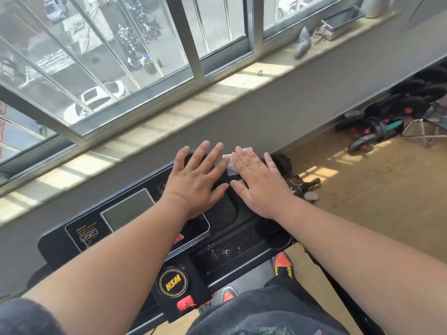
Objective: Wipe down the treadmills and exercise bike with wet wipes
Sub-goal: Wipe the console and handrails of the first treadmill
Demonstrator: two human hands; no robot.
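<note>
— Treadmill console (pixel 135 228): what stands around it?

— It sits just below a long sunlit windowsill (pixel 217 93), close against the wall. On the sill, far right, lie a grey shoe-shaped thing (pixel 302 45) and a shallow metal tray (pixel 339 20). On the wooden floor (pixel 375 189) to the right, black dumbbells with red fittings (pixel 377 126) are heaped by the wall, next to a metal-legged stand (pixel 420 131). A dark cluttered heap (pixel 302 183) lies just past the console's right end; I cannot tell what it is.

— Does anything cover the console?

— Both forearms cross it. The left hand (pixel 193 182) lies flat, fingers spread and straight, gripping nothing, on the upper right part of the panel. The right hand (pixel 256 184) lies flat just beside it, fingers straight, pressing a white wet wipe (pixel 233 163) against the console's top right edge. Only bits of the wipe show, at the fingertips and between the two hands.

— And how does the console look?

— Black and glossy, with a grey display (pixel 128 209) outlined in white, yellow lettering at left, and a round yellow HSM badge (pixel 173 285) low in the middle. A red safety clip (pixel 185 304) hangs under the badge. The tray slot (pixel 227 252) below the hands shows whitish specks and smears. Orange-and-black shoes (pixel 283 264) stand on the deck beneath.
</note>
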